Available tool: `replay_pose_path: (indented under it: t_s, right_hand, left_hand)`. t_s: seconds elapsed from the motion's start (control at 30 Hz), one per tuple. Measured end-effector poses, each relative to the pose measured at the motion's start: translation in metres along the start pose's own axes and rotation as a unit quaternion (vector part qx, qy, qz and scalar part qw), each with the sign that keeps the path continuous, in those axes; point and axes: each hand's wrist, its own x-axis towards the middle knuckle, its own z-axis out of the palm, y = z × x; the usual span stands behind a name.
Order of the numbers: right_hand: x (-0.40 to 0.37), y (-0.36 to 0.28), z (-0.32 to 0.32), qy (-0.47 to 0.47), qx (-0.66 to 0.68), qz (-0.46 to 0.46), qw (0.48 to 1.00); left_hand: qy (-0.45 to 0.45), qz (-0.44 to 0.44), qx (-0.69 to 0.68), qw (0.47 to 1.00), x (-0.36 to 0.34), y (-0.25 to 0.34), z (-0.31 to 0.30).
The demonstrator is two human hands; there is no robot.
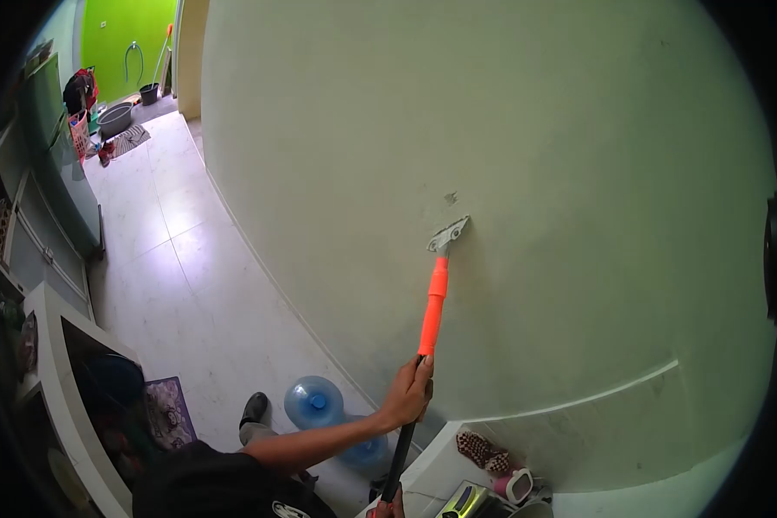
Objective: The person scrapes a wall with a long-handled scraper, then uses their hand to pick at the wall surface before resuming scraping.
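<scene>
A long-handled scraper (432, 306) runs up from the bottom edge, with an orange sleeve on a black pole. Its pale grey head (448, 234) is at the green-grey wall (337, 155), just below a small chipped patch (451, 198). My left hand (408, 393) wraps round the black pole right under the orange part, its arm reaching in from the left. Lower down, at the frame's bottom edge, my right hand (390, 505) grips the same pole and is partly cut off.
Blue water jugs (313, 402) stand on the floor below my left forearm. A counter (436, 457) at bottom right bears a brown knobbly item (482, 451) and a pink-rimmed container (516, 486). Left are shelves (86, 406) and a fridge (67, 173); a basin (115, 118) sits far back.
</scene>
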Motion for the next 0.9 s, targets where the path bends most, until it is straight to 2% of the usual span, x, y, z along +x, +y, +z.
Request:
replay_pose_path:
  t_s: [0.07,0.13,0.17,0.2,0.23,0.3,0.4,0.5,0.57,0.6,0.63,0.8,0.9]
  right_hand:
    - [0.005,0.003,0.010,0.000,-0.006,-0.003,1.000]
    - [0.039,-0.019,0.019,-0.010,-0.060,-0.062,0.996]
    - [0.048,-0.027,0.024,-0.018,-0.085,-0.092,0.992]
    - [0.042,-0.040,0.026,-0.009,-0.064,-0.034,0.997]
    - [0.030,-0.020,0.027,0.020,-0.032,-0.045,0.998]
    - [0.002,-0.018,0.021,0.018,0.011,0.045,0.999]
    - [0.017,-0.019,0.024,-0.003,-0.017,-0.009,1.000]
    - [0.036,-0.015,0.026,0.021,0.022,0.017,0.999]
    - [0.050,-0.024,0.007,-0.028,-0.031,0.047,0.998]
    - [0.052,-0.009,-0.001,-0.052,-0.033,0.012,0.998]
    - [0.053,-0.021,-0.002,-0.053,-0.020,0.012,0.998]
    - [0.000,0.001,0.019,0.042,0.058,0.006,0.997]
    - [-0.005,0.009,0.023,0.048,0.059,-0.003,0.997]
  left_hand:
    - [0.002,0.028,0.018,0.999,0.017,0.011,-0.004]
    - [0.017,0.059,0.038,0.997,0.043,0.034,-0.018]
    - [0.015,0.040,0.042,0.998,0.033,0.035,-0.015]
    - [0.012,0.038,0.048,0.998,0.031,0.045,-0.011]
    - [0.014,0.037,0.050,0.998,0.029,0.051,-0.009]
    - [0.005,0.037,0.026,0.999,0.010,0.022,-0.003]
    - [-0.006,0.035,0.010,0.999,0.017,0.019,-0.006]
    - [-0.011,0.045,0.004,0.999,0.034,0.023,-0.007]
    - [0.001,0.049,-0.002,0.999,0.028,0.016,0.002]
    - [0.001,0.051,-0.001,0.999,0.028,0.017,0.006]
    - [-0.004,0.046,0.002,0.999,0.020,0.018,0.008]
    - [-0.041,0.027,0.015,0.999,-0.007,0.018,0.016]
    - [-0.050,0.019,0.018,0.998,-0.008,0.019,0.014]
